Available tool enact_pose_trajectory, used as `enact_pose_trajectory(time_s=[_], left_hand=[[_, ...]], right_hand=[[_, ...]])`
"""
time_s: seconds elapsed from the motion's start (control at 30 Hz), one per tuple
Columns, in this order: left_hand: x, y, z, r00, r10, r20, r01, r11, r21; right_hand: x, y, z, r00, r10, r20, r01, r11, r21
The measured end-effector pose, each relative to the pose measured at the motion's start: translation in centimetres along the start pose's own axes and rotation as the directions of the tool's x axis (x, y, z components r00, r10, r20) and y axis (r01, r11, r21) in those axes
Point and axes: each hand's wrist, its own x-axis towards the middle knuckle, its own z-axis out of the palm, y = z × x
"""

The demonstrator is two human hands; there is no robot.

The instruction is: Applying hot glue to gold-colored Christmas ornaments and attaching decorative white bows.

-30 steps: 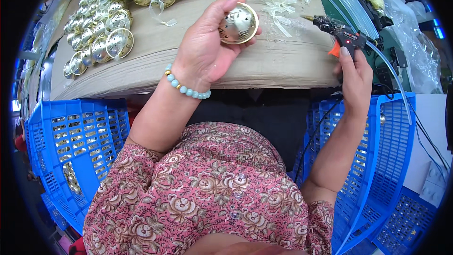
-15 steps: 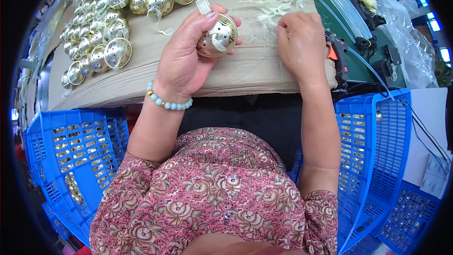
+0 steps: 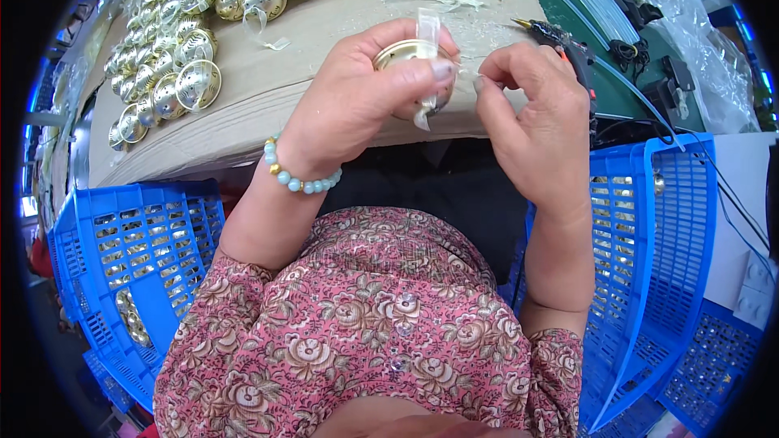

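Left hand (image 3: 357,101) grip closed round gold half-shell ornament (image 3: 403,55), thumb pinning clear ribbon strip (image 3: 427,32) across it, above bench (image 3: 324,89) front edge. Right hand (image 3: 531,126) just beside, thumb & forefinger pinched narrow nr ribbon; whether touching, can't tell. Glue gun (image 3: 560,36) lies behind right hand.

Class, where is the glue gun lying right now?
In the head view, the glue gun lies on the table's right side, just beyond the right hand, beside the green board.
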Motion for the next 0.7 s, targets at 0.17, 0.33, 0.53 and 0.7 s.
enact_pose_trajectory(time_s=[0.17,0.33,0.53,0.7], left_hand=[[0.1,-0.4,0.1,1.0,0.014,0.002,-0.013,0.982,-0.19],[0.0,-0.7,0.4,1.0,0.001,-0.011,-0.003,0.98,-0.199],[0.6,-1.4,0.3,0.998,0.042,-0.048,-0.054,0.956,-0.289],[0.7,-1.6,1.0,0.999,0.023,-0.045,-0.041,0.897,-0.441]], right_hand=[[-1.9,0.7,0.6,0.923,0.378,0.066,-0.295,0.588,0.753],[-2.5,0.0,2.8,0.904,0.42,0.074,-0.272,0.432,0.86],[-1.8,-1.8,0.0,0.981,0.155,0.118,-0.147,0.192,0.97],[-1.1,-3.2,0.9,0.974,0.218,0.066,-0.189,0.616,0.764]])
